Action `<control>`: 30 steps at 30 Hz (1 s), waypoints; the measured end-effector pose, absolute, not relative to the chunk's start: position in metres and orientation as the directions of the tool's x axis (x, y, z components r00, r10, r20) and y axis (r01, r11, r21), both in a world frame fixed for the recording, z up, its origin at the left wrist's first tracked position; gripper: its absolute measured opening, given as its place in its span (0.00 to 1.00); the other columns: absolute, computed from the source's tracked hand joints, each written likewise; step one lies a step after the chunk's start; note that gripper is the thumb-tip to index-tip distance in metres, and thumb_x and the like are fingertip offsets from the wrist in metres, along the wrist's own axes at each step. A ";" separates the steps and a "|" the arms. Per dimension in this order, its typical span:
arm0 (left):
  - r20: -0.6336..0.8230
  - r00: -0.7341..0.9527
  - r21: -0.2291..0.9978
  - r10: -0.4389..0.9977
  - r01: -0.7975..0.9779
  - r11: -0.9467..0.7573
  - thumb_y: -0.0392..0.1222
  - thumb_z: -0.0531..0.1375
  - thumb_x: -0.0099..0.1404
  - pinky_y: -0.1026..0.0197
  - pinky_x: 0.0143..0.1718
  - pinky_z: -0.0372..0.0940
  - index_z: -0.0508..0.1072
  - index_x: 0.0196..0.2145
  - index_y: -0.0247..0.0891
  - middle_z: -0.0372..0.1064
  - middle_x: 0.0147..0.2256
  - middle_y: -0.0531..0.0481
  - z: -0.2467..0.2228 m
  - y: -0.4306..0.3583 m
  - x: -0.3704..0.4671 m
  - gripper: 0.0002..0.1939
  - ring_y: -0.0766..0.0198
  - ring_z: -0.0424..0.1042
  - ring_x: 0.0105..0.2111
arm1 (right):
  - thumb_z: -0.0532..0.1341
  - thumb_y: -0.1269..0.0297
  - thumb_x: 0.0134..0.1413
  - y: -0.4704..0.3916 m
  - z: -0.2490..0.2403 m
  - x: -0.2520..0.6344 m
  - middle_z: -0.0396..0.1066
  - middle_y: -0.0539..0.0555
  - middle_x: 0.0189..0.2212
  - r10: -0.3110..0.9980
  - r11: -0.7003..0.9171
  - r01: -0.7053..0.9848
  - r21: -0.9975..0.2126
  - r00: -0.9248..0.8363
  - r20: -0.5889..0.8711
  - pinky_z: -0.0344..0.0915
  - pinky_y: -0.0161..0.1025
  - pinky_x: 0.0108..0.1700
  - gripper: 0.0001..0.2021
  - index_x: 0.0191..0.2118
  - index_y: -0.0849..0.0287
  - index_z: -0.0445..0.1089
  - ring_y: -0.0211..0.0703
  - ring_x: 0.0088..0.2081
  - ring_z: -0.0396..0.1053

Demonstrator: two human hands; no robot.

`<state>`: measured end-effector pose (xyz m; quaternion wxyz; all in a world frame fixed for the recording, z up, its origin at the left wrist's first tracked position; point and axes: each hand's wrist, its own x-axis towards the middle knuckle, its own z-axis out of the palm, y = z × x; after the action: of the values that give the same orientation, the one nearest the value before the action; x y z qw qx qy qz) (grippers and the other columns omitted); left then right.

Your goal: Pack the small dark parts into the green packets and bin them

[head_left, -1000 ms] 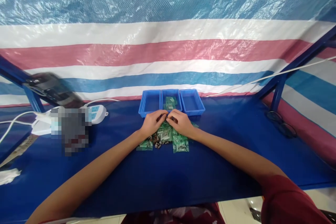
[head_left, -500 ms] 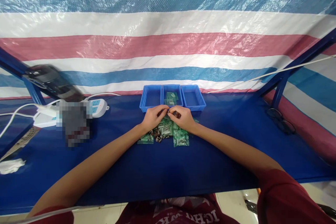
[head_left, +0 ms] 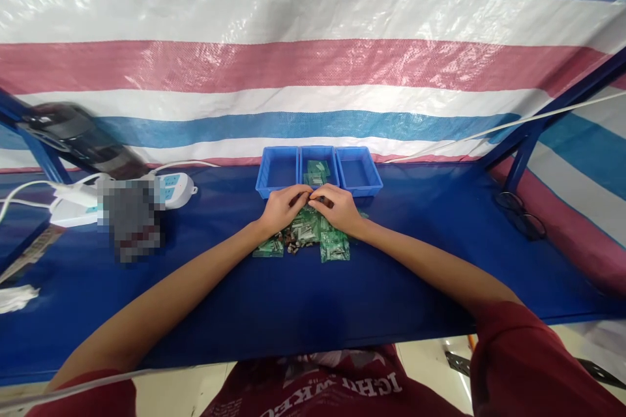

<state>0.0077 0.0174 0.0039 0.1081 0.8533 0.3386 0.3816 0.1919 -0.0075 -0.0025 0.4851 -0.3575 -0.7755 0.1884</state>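
Observation:
My left hand (head_left: 282, 208) and my right hand (head_left: 339, 208) meet fingertip to fingertip over a heap of small green packets (head_left: 313, 234) on the blue table (head_left: 274, 300). Both hands have their fingers closed on something small between them; what it is stays hidden. Loose small dark and metal parts (head_left: 293, 247) lie among the packets. Just behind my hands stand three blue trays in a row: the left tray (head_left: 276, 172), the middle tray (head_left: 317, 159) with green packets in it, and the right tray (head_left: 358, 176).
A white power strip (head_left: 176, 186) with cables lies at the left, beside a blurred patch and a dark device (head_left: 78, 140). Black-rimmed glasses (head_left: 521, 215) rest at the right. A striped tarp hangs behind. Blue frame posts stand at both sides.
The view has tilted downward, so everything sits higher in the picture. My hands stay together over the packets with only slight finger movement.

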 end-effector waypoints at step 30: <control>0.619 0.465 0.453 0.633 0.446 -0.772 0.49 0.58 0.65 0.67 0.26 0.63 0.74 0.40 0.36 0.74 0.34 0.47 0.006 0.014 0.009 0.13 0.72 0.63 0.21 | 0.56 0.56 0.60 -0.013 0.002 0.193 0.69 0.47 0.22 0.843 0.525 0.355 -0.773 -0.096 0.529 0.60 0.33 0.28 0.10 0.35 0.58 0.64 0.35 0.22 0.64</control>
<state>0.0089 0.0140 0.0063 0.1145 0.8483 0.3179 0.4077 0.1925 -0.0130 0.0024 0.5195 -0.4269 -0.7020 0.2347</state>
